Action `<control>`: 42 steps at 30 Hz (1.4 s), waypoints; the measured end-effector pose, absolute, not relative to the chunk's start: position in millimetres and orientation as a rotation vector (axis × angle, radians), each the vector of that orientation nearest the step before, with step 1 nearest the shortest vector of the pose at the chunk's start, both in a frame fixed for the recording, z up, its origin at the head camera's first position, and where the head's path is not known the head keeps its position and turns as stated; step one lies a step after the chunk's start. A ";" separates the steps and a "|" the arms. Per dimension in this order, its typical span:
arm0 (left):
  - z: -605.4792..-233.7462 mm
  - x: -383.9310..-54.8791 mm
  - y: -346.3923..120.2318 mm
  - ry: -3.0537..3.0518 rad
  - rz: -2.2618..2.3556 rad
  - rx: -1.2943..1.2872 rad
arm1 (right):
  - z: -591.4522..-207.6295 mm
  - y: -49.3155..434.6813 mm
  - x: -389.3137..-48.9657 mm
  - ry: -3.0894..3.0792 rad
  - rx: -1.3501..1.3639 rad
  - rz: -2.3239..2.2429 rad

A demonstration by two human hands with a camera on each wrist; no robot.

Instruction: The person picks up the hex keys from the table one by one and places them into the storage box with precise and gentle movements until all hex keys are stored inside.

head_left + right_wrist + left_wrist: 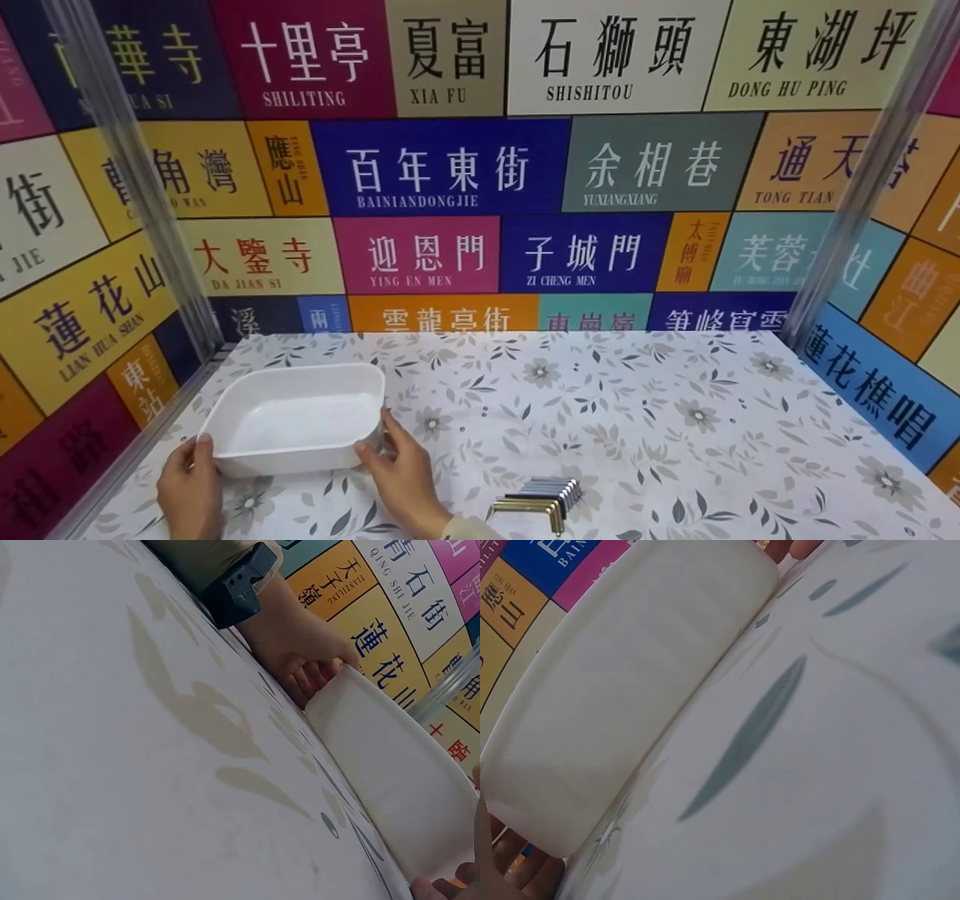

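A white rectangular plastic tub [300, 454] with rounded corners sits at the left of the table, its inside bare. My left hand [191, 487] grips its near left corner, thumb at the rim. At the near right corner my right hand [405, 472] holds the tub, thumb on the front wall and fingers round the side. In the left wrist view the tub's outer wall [630, 675] stands against the cloth. The right wrist view shows the left hand [300, 645] at the tub's far end.
Several L-shaped hex keys [536, 499], silver, black and gold, lie in a row right of the right hand. A floral tablecloth [637, 435] covers the table. Clear posts [142, 172] stand at the table's back corners, before walls of coloured sign panels [435, 165].
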State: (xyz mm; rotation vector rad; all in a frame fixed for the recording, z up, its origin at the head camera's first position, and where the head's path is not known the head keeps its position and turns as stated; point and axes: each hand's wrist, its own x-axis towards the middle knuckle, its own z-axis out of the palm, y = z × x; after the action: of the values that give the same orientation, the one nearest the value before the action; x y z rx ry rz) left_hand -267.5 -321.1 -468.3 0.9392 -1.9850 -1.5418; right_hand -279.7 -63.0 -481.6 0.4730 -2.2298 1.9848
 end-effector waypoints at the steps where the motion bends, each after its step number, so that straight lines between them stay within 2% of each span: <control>1: -469.4 -267.3 -320.9 -1.998 -1.537 0.929 | -482.2 -62.2 -279.4 -2.222 0.466 1.992; 42: -470.2 -265.7 -323.3 -2.049 -1.608 0.967 | -476.5 -61.0 -284.6 -2.128 0.075 1.987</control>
State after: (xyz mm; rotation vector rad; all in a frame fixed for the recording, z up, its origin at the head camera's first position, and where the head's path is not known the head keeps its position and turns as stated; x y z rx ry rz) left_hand -265.7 -323.3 -470.2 0.9669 -2.0494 -1.6080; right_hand -284.6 -61.0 -476.5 0.0753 -2.1276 1.9875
